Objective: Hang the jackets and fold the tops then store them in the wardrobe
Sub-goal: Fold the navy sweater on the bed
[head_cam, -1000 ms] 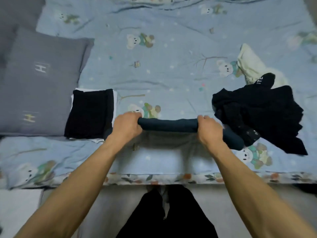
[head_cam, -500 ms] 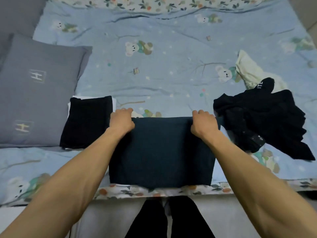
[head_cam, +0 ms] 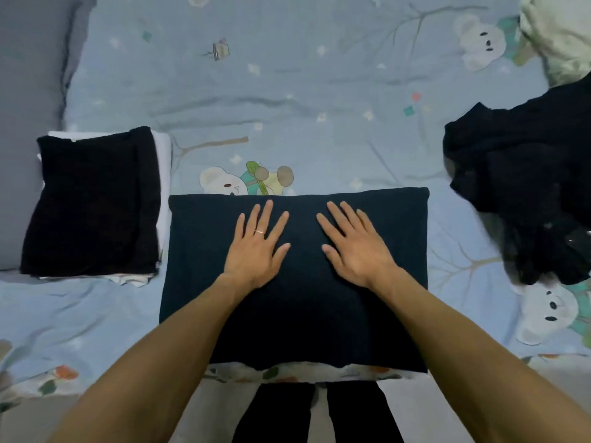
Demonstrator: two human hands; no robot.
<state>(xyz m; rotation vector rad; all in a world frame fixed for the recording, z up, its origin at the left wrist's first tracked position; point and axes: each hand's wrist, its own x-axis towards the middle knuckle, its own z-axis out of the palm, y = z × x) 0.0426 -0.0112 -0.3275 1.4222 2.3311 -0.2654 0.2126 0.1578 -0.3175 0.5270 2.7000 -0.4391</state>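
Pressing: we lay both palms flat on the folded navy top point(head_cam: 297, 282), which sits at the near edge of the bed point(head_cam: 287, 100).
Fingers: our left hand point(head_cam: 257, 247) and right hand point(head_cam: 355, 247) rest side by side on the upper middle of the top, fingers straight and spread, pinching nothing; a thin ring point(head_cam: 259, 232) shows on the left.
Writing: we can read none on the top.
Change: half a second ago we gripped the top's far corners with curled fingers; now the hands lie open nearer its centre.
Left neighbour: a folded black top point(head_cam: 92, 199) on a white one point(head_cam: 163, 174), just beside the navy top.
Right: a crumpled black garment point(head_cam: 527, 187), apart, with a cream garment point(head_cam: 559, 33) beyond.
Far left: a grey pillow point(head_cam: 28, 91).
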